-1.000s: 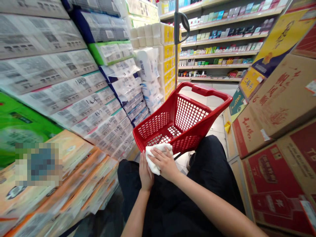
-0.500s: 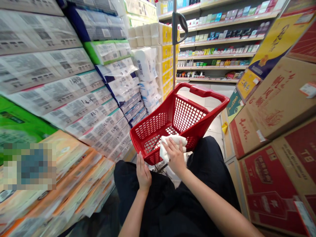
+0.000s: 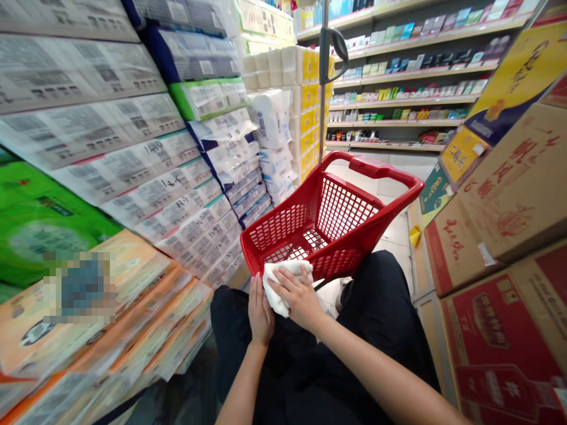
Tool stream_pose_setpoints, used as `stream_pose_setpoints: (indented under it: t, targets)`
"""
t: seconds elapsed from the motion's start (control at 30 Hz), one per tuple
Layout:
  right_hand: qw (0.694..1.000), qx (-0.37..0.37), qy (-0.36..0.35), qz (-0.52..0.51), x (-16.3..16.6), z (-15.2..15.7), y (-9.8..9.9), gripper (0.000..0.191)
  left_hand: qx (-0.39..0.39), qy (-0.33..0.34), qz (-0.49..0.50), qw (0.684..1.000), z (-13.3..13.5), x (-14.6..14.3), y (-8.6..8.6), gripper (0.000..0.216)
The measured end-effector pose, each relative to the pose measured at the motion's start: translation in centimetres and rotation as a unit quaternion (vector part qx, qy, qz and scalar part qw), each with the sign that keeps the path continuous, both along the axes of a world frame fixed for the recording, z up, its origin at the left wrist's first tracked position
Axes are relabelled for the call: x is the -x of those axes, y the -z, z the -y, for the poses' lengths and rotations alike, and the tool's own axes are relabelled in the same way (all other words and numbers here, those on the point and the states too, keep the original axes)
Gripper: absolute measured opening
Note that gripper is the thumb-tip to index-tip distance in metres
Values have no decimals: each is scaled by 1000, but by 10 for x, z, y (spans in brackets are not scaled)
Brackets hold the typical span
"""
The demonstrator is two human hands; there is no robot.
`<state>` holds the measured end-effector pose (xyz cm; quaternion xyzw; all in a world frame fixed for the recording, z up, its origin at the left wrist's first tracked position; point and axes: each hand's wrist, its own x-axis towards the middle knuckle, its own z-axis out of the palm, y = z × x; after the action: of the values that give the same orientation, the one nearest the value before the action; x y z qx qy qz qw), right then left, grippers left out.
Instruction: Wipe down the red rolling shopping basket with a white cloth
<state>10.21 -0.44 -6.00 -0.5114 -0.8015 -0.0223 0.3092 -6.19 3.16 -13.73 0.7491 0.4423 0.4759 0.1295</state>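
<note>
A red plastic shopping basket (image 3: 349, 205) with lattice walls and a raised handle stands in front of my knees. My right hand (image 3: 299, 293) presses a folded white cloth (image 3: 277, 301) against the rim at the basket's near corner. Its fingers lie over the cloth, and the cloth hides that stretch of rim. Just left of the cloth, my left hand (image 3: 260, 313) rests its straightened fingers against the basket's near left corner, with nothing in them.
Stacked tissue packs (image 3: 177, 203) rise on the left, with orange packs (image 3: 163, 301) low beside me. Cardboard cartons (image 3: 500, 195) line the right. A grey pole (image 3: 324, 88) stands behind the basket, and product shelves (image 3: 398, 100) fill the back.
My right hand has slid the cloth left along the basket's near rim, towards my left hand. The left hand keeps its place at the corner. The view has shifted slightly.
</note>
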Motion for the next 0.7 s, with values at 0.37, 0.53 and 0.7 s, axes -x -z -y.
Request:
stream_pose_setpoints:
  t: [0.37,0.53,0.7]
  targets:
    - [999,3,48,-9,-40,1,-5,56,-75,-32,-32,996,-4,4,-31,44]
    - [993,-22,114,-21,-83,0,-8,57,-77,-28,-139,987,2,-24,-49,49]
    - [992,-40,120,8,-94,0,-13,57,-89,52,-239,965,5,-86,-75,55]
